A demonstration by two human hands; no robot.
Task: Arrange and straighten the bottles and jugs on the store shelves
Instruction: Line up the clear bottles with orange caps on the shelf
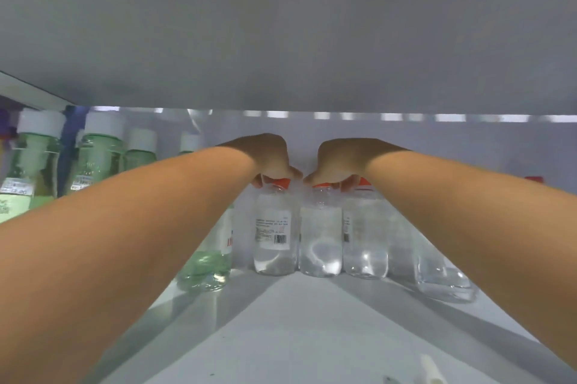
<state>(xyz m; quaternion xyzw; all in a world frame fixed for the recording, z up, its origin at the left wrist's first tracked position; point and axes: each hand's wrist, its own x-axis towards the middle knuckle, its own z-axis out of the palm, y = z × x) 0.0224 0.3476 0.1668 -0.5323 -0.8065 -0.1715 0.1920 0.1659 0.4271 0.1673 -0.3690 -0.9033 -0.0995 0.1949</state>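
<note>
Two hands, the left hand (270, 159) and right hand (338, 162), each clench fingers on a red-capped clear bottle (274, 233) at twelve o'clock, deep on the shelf (296, 327); better to slide both forward evenly, upright, labels turned outward.

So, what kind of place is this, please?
Probably a shop shelf. Clear bottles with red caps stand in a row on a white shelf, one showing a barcode label; green bottles with white caps carry small stickers, perhaps prices. Another shelf is close overhead.
</note>
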